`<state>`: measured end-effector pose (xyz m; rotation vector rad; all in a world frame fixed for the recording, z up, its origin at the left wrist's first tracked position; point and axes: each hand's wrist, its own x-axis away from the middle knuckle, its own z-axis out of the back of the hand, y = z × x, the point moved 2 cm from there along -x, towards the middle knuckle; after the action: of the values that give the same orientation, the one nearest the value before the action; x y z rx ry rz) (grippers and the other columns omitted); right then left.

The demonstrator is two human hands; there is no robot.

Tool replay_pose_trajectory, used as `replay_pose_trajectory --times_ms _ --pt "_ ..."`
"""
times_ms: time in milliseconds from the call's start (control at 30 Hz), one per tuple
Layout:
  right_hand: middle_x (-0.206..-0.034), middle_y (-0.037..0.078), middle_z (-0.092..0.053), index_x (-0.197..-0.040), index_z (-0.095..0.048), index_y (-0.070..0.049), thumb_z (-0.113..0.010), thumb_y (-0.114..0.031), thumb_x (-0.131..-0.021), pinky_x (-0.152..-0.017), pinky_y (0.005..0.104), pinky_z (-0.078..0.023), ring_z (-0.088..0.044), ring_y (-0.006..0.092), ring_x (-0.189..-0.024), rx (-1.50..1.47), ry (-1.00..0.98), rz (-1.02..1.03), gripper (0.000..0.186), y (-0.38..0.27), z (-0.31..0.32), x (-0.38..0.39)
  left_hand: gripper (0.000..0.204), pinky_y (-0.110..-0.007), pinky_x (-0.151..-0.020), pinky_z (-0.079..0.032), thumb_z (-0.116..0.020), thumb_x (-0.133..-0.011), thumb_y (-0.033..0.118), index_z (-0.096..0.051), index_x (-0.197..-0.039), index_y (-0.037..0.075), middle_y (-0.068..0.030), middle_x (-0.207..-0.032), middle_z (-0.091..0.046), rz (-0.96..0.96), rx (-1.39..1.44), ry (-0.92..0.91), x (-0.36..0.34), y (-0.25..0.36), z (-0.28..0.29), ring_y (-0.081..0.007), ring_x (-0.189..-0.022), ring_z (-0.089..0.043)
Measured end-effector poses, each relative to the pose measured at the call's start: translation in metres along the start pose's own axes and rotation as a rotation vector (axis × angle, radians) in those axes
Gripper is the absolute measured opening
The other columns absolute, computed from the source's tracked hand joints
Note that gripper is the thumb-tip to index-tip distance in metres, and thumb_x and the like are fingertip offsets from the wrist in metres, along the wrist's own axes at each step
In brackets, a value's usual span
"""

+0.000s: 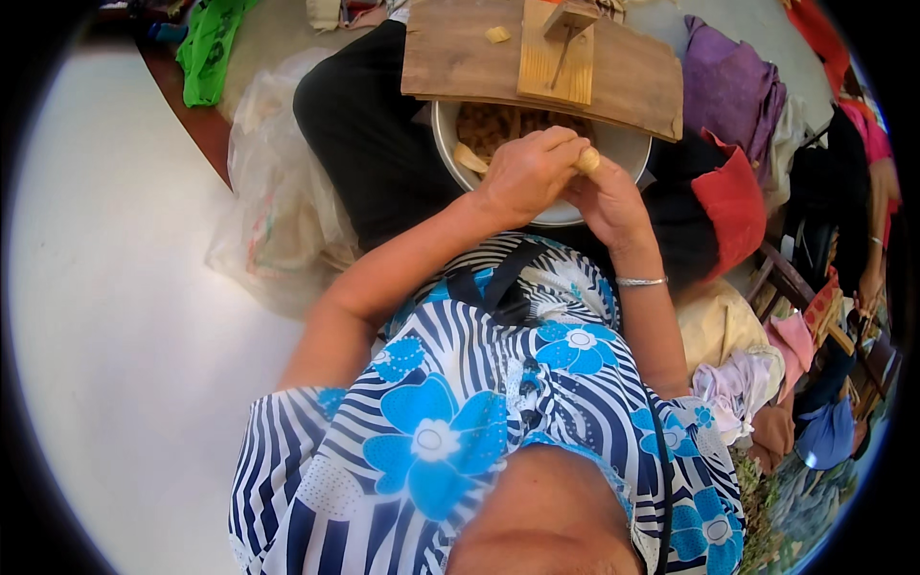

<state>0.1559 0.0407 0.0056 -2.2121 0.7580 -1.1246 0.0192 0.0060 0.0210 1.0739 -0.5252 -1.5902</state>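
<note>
My two hands meet over a round metal bowl [632, 163] in my lap. My left hand [529, 174] is closed, its fingers bent against the right. A small pale yellow piece [587, 160], whose kind I cannot make out, pokes up between the hands, pinched by my right hand [615, 203]. Which fingers of the left also grip it is hidden. Brown chunks [484, 125] fill the bowl's bottom, and a longer pale piece [470, 158] leans at its left wall. Across the bowl's far side lies a wooden board [460, 69], partly covering it.
A lighter wood block [537, 72] with a thin metal bar [565, 53] is fixed on the board; a yellow bit [497, 34] lies beside it. Left are a clear plastic bag [283, 182] and green bag [213, 53]. Right are purple cloth [728, 81] and another person's arm [877, 230].
</note>
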Motion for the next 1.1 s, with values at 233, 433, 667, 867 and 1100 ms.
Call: replay_pose_trajectory --times_ms 233,433,667,867,1100 --pt "-0.114 0.008 -0.058 -0.095 -0.068 0.003 -0.063 -0.007 -0.084 -0.085 0.0259 -0.044 -0.057 0.0157 -0.097 0.630 0.124 0.548 0.015 -0.014 -0.001 -0.005 0.021 -0.038 -0.067 -0.047 -0.058 -0.083 0.017 -0.060 -0.099 0.003 -0.0128 -0.093 -0.062 0.153 -0.031 -0.143 -0.023 0.014 0.015 -0.0364 -0.078 -0.057" --pt "-0.112 0.011 -0.056 -0.089 -0.067 0.004 -0.064 -0.001 -0.080 -0.084 0.0246 -0.043 -0.055 0.0176 -0.098 0.864 0.292 0.890 0.011 -0.035 -0.022 0.005 0.024 -0.037 -0.063 -0.047 -0.056 -0.085 0.024 -0.061 -0.087 0.001 -0.0149 -0.071 -0.060 0.458 0.361 -0.107 -0.031 -0.018 -0.003 -0.0308 -0.066 -0.058" --pt "-0.114 0.009 -0.058 -0.101 -0.066 0.001 -0.062 -0.006 -0.086 -0.089 0.0243 -0.041 -0.054 0.0146 -0.103 0.548 0.232 0.722 0.017 -0.034 0.001 -0.002 0.014 -0.032 -0.062 -0.046 -0.059 -0.086 0.014 -0.059 -0.090 0.001 -0.0153 -0.076 -0.059 0.537 0.445 -0.172 0.016 -0.023 0.030 -0.0255 -0.065 -0.058" --pt "-0.112 0.007 -0.061 -0.122 -0.058 -0.003 -0.056 -0.022 -0.094 -0.091 0.0255 -0.041 -0.056 0.0133 -0.103 0.861 0.092 0.590 0.034 -0.070 0.009 -0.016 0.010 -0.035 -0.064 -0.049 -0.061 -0.084 0.012 -0.060 -0.091 0.005 -0.0110 -0.086 -0.062 -0.042 -0.246 -0.117 -0.009 -0.007 0.049 -0.0331 -0.076 -0.059" --pt "-0.086 0.004 -0.065 -0.101 -0.064 -0.001 -0.062 -0.018 -0.089 -0.062 0.0220 -0.050 -0.059 0.0090 -0.067 0.671 -0.269 -0.001 0.021 -0.083 -0.004 -0.022 0.008 -0.030 -0.065 -0.048 -0.059 -0.086 0.012 -0.060 -0.090 0.005 -0.0078 -0.082 -0.062 0.150 0.078 -0.191 -0.033 -0.010 0.037 -0.0202 -0.073 -0.061"
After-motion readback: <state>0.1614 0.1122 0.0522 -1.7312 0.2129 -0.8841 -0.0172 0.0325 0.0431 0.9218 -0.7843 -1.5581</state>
